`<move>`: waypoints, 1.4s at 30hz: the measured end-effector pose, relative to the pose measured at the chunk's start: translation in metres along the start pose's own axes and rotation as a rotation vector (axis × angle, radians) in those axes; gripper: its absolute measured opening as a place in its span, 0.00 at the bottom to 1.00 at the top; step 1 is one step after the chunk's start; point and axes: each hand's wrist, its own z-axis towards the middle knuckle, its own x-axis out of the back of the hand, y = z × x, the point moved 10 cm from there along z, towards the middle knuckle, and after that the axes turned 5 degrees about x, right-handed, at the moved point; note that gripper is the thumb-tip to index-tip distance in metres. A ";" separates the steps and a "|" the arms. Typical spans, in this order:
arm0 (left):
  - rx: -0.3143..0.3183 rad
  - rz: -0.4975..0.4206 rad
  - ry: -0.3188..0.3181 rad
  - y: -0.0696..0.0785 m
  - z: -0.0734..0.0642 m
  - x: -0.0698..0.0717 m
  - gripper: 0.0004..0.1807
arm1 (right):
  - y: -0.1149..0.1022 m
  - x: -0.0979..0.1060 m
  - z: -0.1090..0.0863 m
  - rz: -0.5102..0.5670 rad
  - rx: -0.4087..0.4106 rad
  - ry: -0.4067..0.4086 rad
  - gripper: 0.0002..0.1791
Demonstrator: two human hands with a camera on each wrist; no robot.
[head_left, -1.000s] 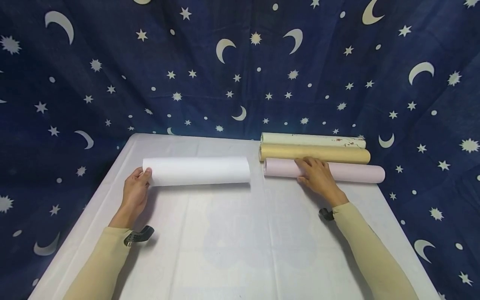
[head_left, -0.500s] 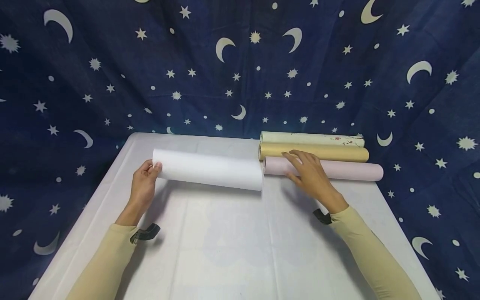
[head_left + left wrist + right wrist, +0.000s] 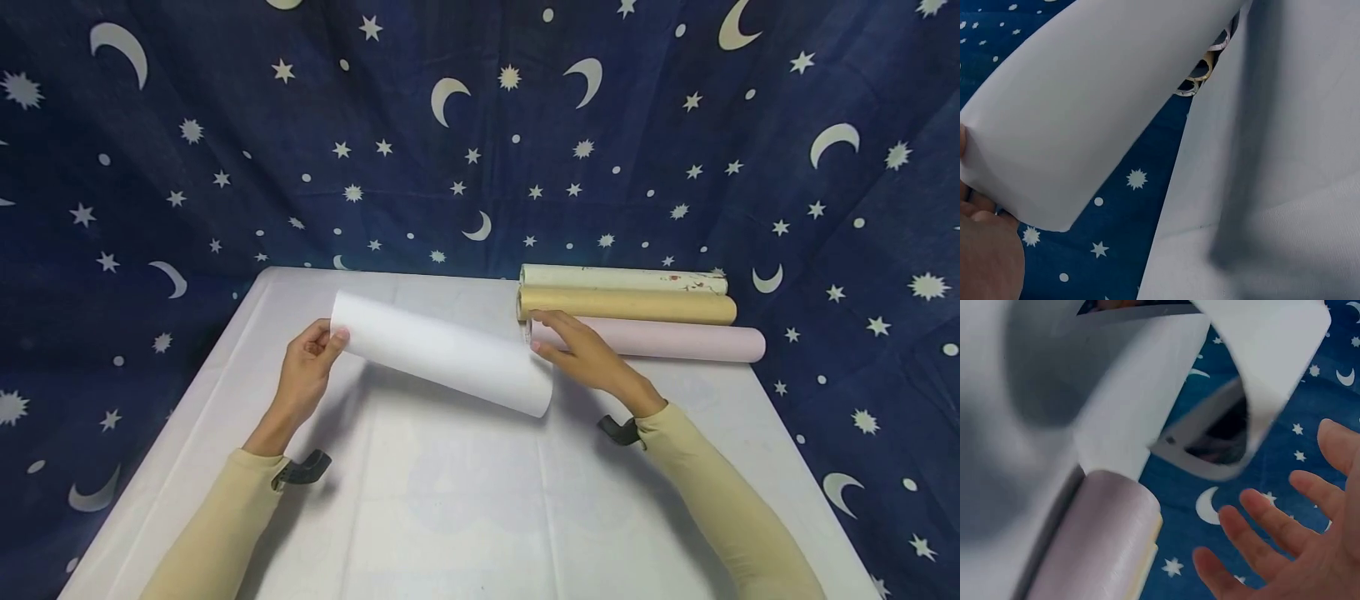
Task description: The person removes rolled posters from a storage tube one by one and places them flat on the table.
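Observation:
My left hand (image 3: 306, 371) pinches the left end of a loosely curled white paper sheet (image 3: 442, 354) between thumb and fingers. The sheet slants over the table, its left end higher and its right end nearer the front. In the right wrist view the curled sheet (image 3: 1275, 347) shows a dark printed picture on its inner side. My right hand (image 3: 588, 358) holds nothing; its fingers (image 3: 1260, 547) are spread beside the sheet's right end. In the head view it overlaps the left end of a pink paper roll (image 3: 682, 341).
Behind the pink roll, a yellow roll (image 3: 637, 306) and a cream roll with a reddish pattern (image 3: 622, 277) lie side by side at the table's back right. A white cloth covers the table (image 3: 450, 517). A dark blue curtain (image 3: 412, 100) with moons and stars hangs behind.
My left hand has moved right with the sheet, and the sheet's right end has swung toward the front. My right hand has come off the pink roll and moved left toward that end.

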 end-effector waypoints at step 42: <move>-0.026 0.285 -0.017 -0.017 -0.001 0.019 0.23 | -0.068 -0.005 -0.010 -0.171 0.381 0.362 0.06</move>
